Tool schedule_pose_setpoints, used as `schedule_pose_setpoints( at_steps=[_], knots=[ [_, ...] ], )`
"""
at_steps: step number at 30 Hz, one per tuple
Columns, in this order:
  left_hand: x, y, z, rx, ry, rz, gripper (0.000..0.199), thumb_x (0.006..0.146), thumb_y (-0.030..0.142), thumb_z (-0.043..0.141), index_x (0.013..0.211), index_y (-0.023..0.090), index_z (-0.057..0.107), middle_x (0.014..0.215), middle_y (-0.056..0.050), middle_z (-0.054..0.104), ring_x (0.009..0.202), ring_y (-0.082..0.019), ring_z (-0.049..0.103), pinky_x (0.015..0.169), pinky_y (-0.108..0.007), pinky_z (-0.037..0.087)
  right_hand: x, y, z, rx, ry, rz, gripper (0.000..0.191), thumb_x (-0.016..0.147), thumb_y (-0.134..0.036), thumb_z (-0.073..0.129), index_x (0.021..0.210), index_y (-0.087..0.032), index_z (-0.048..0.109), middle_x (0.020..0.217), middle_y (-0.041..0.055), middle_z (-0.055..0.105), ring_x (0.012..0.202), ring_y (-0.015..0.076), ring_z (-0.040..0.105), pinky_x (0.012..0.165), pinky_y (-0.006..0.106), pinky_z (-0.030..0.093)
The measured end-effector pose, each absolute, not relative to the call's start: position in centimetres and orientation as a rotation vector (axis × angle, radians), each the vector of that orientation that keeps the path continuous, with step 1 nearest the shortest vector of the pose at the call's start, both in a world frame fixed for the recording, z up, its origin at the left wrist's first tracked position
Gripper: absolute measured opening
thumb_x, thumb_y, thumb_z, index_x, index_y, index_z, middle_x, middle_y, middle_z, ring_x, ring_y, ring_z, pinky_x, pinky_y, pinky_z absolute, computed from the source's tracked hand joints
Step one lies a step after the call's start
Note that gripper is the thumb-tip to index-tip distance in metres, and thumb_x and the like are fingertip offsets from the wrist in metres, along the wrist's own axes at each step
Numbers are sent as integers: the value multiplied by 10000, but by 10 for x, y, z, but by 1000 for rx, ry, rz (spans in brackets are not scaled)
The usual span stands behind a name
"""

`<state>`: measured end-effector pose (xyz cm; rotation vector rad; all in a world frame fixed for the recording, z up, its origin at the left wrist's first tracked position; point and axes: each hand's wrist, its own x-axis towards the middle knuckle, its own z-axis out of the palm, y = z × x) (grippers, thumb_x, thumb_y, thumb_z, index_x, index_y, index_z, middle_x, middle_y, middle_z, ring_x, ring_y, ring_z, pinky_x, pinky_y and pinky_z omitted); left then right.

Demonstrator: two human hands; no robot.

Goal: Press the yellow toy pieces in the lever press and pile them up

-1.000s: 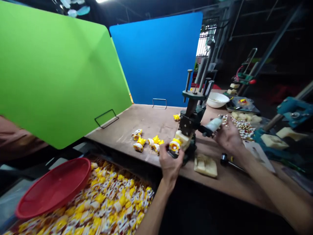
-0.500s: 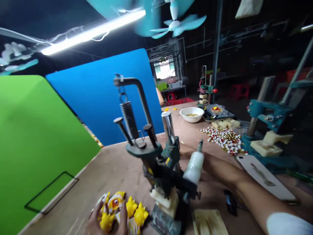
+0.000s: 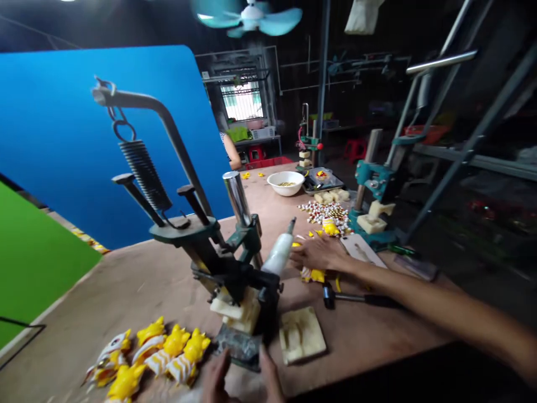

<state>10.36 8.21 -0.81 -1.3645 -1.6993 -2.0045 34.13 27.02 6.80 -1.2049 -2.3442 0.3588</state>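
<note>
At lower center, the left hand (image 3: 216, 383) sits open below the hand press (image 3: 222, 274).
Right of center, the right hand (image 3: 321, 253) lies open, fingers extended, just beside a white squeeze bottle (image 3: 279, 254).

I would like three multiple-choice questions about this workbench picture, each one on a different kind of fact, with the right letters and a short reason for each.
1. Where does the white round bowl stand?
A) On the floor
B) On the brown wooden table
C) On a stool

2. What colour is the large smooth panel directly behind the dark metal hand press?
A) Green
B) Red
C) Blue

3. How is the black-handled hammer placed?
A) Lying flat on the table
B) Standing upright on its head
C) Hanging from the press

Answers:
1. B, because the bowl rests on the far part of the tabletop.
2. C, because the blue panel fills the view behind the press.
3. A, because the hammer lies on its side on the tabletop, right of the press.
</note>
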Motion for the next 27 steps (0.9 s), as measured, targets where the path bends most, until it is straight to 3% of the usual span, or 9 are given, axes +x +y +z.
schedule_pose_setpoints(
  at_steps=[2,4,7,11,14,17,22,24,27],
  knots=[
    [120,62,-5,-1553,-1638,-1938,542,848,307,873,1335,195,663,1207,-117,720,1101,-300,728,1052,-496,623,356,258,68,-1257,-2358,336,379,1130,-563,579,1369,-371,801,1535,44,700,1325,320,708,1194,539,526],
    [123,52,3,-1748,-1581,-1848,652,884,313,853,1470,213,584,1320,-135,687,1198,-309,709,1095,-494,602,376,258,77,-1359,-2315,257,402,1130,-573,554,1459,-441,744,1606,-20,655,1438,282,644,1245,467,498],
    [102,63,19,-1705,-1625,-1757,830,862,385,880,1572,201,490,1426,-164,602,1323,-355,647,1219,-585,520,418,280,96,-1600,-2143,131,441,1130,-471,537,1499,-315,721,1590,56,663,1493,263,589,1294,428,448],
    [69,100,31,-1858,-1779,-1668,969,860,475,857,1645,203,358,1534,-199,545,1417,-389,606,1243,-619,500,449,308,98,-1880,-1956,128,576,952,-409,775,1428,-90,715,1496,271,673,1462,441,571,1271,623,423],
    [67,123,31,-1996,-1930,-1704,968,944,484,772,1694,210,225,1485,-209,616,1270,-347,711,1088,-546,617,442,309,85,-1925,-1942,171,524,808,-311,877,1286,-133,757,1385,219,750,1406,437,615,1274,648,416],
    [72,129,27,-2003,-1992,-1707,966,991,494,718,1713,158,171,1445,-249,652,1214,-363,738,1029,-554,634,437,301,83,-1846,-1932,161,551,811,-212,823,1349,-164,719,1474,185,719,1441,405,614,1313,627,392],
    [77,76,31,-1819,-1808,-1869,914,924,397,840,1679,238,349,1589,-217,559,1491,-363,586,1267,-555,496,441,263,99,-1522,-1859,237,802,881,-311,787,1602,-141,480,1527,232,657,1383,369,671,1171,514,573],
    [84,42,39,-1951,-1725,-1875,793,930,327,842,1626,274,466,1519,-174,626,1391,-330,663,1206,-511,564,427,227,97,-1201,-1831,492,782,840,-420,864,1527,-213,553,1429,186,710,1295,355,724,1087,477,631],
    [97,5,51,-2470,-1599,-1831,768,940,293,851,1635,297,522,1553,-169,644,1376,-324,697,1135,-477,633,385,154,83,-932,-1942,916,547,780,-463,957,1271,-328,754,1264,113,766,1122,354,780,948,471,706]
  ],
)
